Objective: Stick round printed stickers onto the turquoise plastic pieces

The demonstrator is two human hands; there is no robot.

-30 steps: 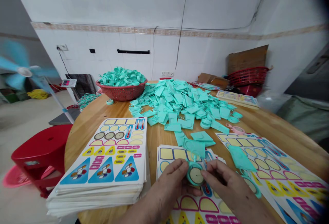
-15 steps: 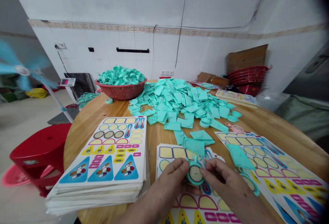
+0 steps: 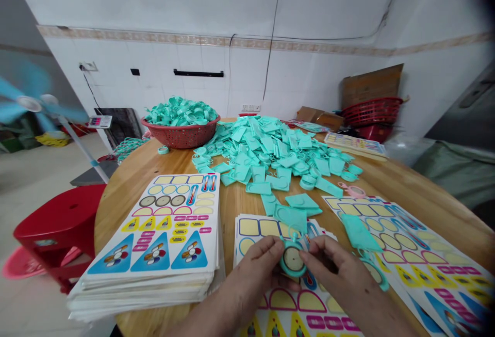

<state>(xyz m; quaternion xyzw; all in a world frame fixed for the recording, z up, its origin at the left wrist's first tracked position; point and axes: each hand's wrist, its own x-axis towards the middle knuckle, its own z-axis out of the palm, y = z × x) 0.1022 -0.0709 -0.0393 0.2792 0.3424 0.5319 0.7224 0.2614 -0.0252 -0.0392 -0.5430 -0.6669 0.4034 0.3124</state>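
In the lower middle, my left hand (image 3: 258, 265) is closed on a turquoise toy pocket watch (image 3: 293, 259) with a round beige dial sticker on its face. The thumb lies at the watch's left edge and the other fingers are partly hidden beneath. My right hand (image 3: 334, 265) is closed too, its thumb and forefinger pinched at the dial's right edge. Under both hands lies a sticker sheet (image 3: 292, 301). Just beyond them is a turquoise flat plastic piece (image 3: 290, 217). Another turquoise watch (image 3: 374, 271) with a dial rests to the right, partly behind my right wrist.
A thick stack of sticker sheets (image 3: 154, 239) is at left, more sheets (image 3: 410, 244) at right. A heap of turquoise plastic pieces (image 3: 266, 146) spreads across the wooden table (image 3: 119, 197). Behind stands a red basket (image 3: 181, 134) full of turquoise parts. A red stool (image 3: 62, 218) and fan (image 3: 34, 102) are left.
The whole view has shifted very slightly. Both hands keep nearly the same pose on the toy pocket watch, and the fan blades have turned.
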